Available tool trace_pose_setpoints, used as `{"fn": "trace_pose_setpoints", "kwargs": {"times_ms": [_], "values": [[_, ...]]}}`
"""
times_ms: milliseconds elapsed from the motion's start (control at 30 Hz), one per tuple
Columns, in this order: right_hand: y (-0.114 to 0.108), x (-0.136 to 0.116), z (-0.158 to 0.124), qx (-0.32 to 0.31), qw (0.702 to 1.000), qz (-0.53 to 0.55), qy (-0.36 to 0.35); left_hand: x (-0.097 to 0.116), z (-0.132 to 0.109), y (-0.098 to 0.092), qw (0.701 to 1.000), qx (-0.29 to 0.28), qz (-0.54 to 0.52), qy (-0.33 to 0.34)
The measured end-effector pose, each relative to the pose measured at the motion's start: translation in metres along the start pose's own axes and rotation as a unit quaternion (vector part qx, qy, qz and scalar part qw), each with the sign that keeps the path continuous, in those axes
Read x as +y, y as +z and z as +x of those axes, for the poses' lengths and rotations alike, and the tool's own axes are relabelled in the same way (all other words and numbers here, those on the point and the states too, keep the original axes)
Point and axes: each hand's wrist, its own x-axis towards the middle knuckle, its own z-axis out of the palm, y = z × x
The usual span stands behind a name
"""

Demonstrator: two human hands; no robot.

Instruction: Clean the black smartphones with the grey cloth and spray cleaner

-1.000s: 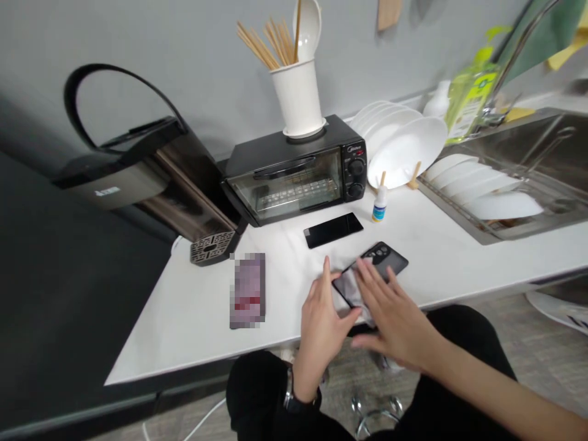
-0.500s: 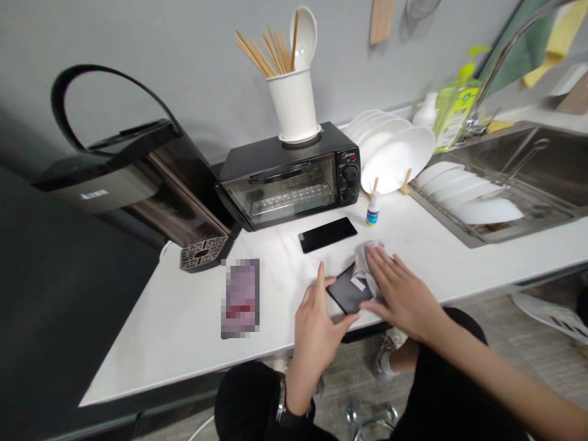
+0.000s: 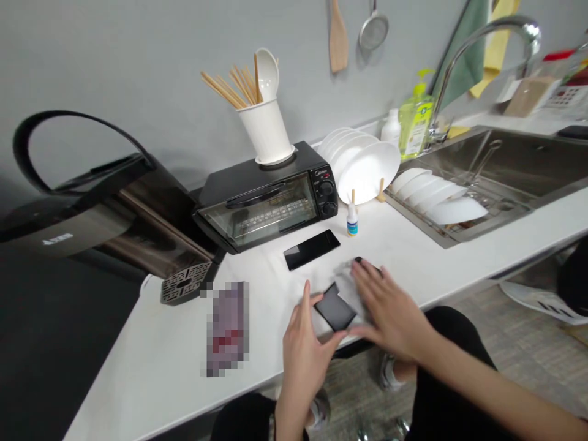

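A dark, flat phone [image 3: 336, 311] lies near the counter's front edge, partly covered by a thin white cloth [image 3: 350, 286]. My left hand [image 3: 307, 343] braces its near-left end, with thumb and index finger against the edges. Flat on the cloth, my right hand [image 3: 386, 309] presses it over the phone's far end, where a black corner peeks out. The cloth is blurred and partly hidden under the fingers. Just beyond, a black phone [image 3: 312, 249] lies on the counter, and a small white bottle [image 3: 352, 222] with a blue label stands upright.
A pixelated purple rectangle [image 3: 228, 324] lies to the left. Behind are a black dispenser [image 3: 151, 226], a toaster oven [image 3: 271, 208] with a utensil pot [image 3: 269, 131] on top, and racked white plates [image 3: 370, 171]. On the right, a steel sink [image 3: 537, 202] holds several dishes [image 3: 434, 193].
The camera view has swung right and tilted up. My right hand still lies over the phone; the cloth has shifted under it, exposing the far black corner. My left hand keeps its place.
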Motion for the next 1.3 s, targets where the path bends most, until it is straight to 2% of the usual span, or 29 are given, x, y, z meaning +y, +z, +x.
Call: {"fn": "trace_pose_setpoints", "kwargs": {"times_ms": [67, 100, 200, 333, 433, 533, 567, 667, 800, 933, 1067, 1200, 1300], "values": [[0.002, -0.001, -0.002, -0.025, 0.998, 0.03, -0.058, -0.001, 0.0, 0.0, 1.0, 0.0, 0.0, -0.004], [0.002, -0.001, -0.003, -0.03, 0.997, 0.024, -0.06, -0.001, 0.0, 0.0, 1.0, 0.0, -0.001, -0.004], [0.0, 0.0, -0.006, 0.006, 0.999, -0.036, 0.034, -0.001, 0.0, 0.0, 1.0, -0.006, 0.001, -0.003], [-0.004, 0.001, -0.008, -0.041, 0.999, 0.002, -0.035, 0.0, -0.001, 0.001, 1.0, -0.007, 0.006, -0.005], [-0.003, 0.002, -0.007, -0.009, 0.999, -0.031, 0.02, 0.0, -0.002, 0.002, 1.0, -0.006, 0.005, 0.003], [0.0, 0.001, -0.002, -0.049, 0.998, 0.007, -0.049, 0.0, -0.003, 0.003, 1.0, -0.006, 0.0, 0.0], [0.001, 0.0, -0.001, -0.057, 0.997, 0.01, -0.059, 0.0, -0.003, 0.003, 1.0, -0.006, -0.003, 0.0], [0.003, -0.003, 0.003, -0.034, 0.999, -0.01, -0.015, 0.0, -0.003, 0.003, 1.0, -0.009, -0.008, 0.004], [0.0, 0.0, 0.002, -0.09, 0.991, 0.042, -0.093, 0.0, -0.002, 0.002, 1.0, -0.012, -0.008, -0.005], [-0.002, 0.006, 0.001, -0.043, 0.999, -0.019, -0.014, 0.0, -0.003, 0.0, 1.0, -0.018, -0.007, 0.001], [-0.002, 0.002, 0.003, -0.09, 0.991, 0.029, -0.1, 0.001, -0.003, -0.001, 1.0, -0.013, -0.002, -0.001], [0.001, -0.002, 0.007, -0.046, 0.999, -0.007, -0.002, 0.002, 0.0, 0.002, 1.0, -0.021, 0.008, 0.012], [0.002, -0.001, 0.004, -0.053, 0.996, 0.024, -0.065, 0.003, 0.001, 0.005, 1.0, -0.018, 0.008, 0.004]]}}
